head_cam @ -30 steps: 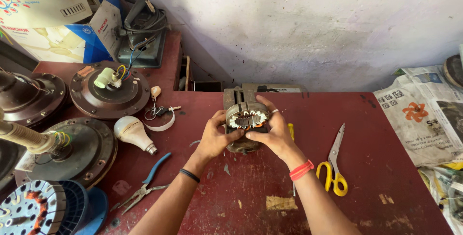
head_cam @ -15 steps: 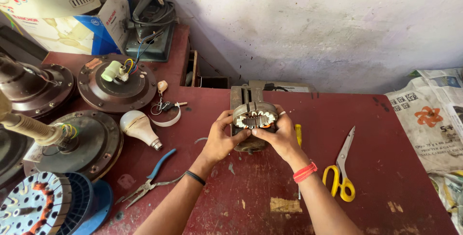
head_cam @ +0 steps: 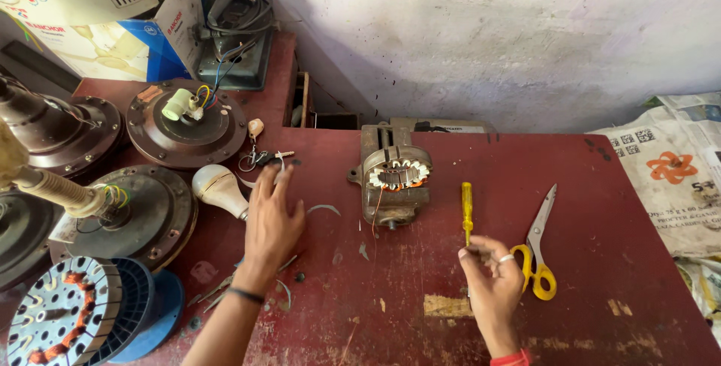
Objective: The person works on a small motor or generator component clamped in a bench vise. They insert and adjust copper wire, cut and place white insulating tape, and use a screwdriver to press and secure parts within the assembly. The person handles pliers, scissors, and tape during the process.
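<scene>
Workbench (head_cam: 601,298) red, scuffed | wall (head_cam: 488,35) whitewashed | left hand (head_cam: 272,223) fingers spread | right hand (head_cam: 492,279) pinching yellow screwdriver (head_cam: 466,208)

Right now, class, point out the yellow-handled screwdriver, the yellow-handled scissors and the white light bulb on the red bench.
yellow-handled screwdriver (head_cam: 467,204), head view, middle of the handle.
yellow-handled scissors (head_cam: 544,219), head view, on the metal blades.
white light bulb (head_cam: 218,186), head view, the rounded globe.

Left hand (head_cam: 272,219) flat, fingers spread, palm down; right hand (head_cam: 492,279) loosely curled, fingertips pinched.
</scene>
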